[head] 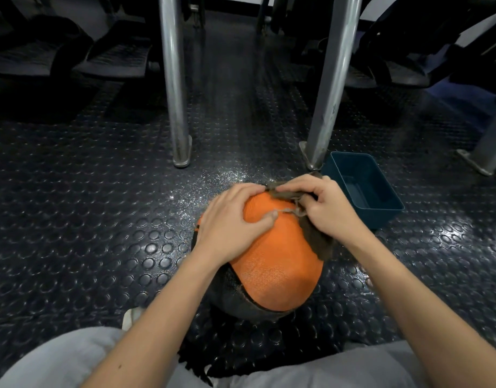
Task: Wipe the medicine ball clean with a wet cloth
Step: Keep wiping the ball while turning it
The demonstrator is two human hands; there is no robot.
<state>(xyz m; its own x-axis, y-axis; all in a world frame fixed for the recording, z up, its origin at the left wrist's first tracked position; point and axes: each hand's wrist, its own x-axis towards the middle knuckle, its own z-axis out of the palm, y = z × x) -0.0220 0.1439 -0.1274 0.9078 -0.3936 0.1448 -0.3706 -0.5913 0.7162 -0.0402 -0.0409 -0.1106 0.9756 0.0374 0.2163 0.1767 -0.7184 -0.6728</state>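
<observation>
An orange and dark grey medicine ball (275, 264) sits on the studded rubber floor between my knees. My left hand (230, 222) lies spread over the ball's upper left side, its fingertips touching the cloth's edge at the top. A brown cloth (317, 239) is draped over the ball's top and right side. My right hand (325, 205) grips the cloth, its fingers curled and pinching the fabric at the top of the ball. A loose thread of the cloth runs across the orange panel to my left thumb.
A dark teal plastic tub (364, 189) stands on the floor just right of the ball. Two metal posts (177, 107) (328, 102) rise from the floor beyond it. Dark gym equipment fills the back. The floor glistens wet beyond the ball (213, 177).
</observation>
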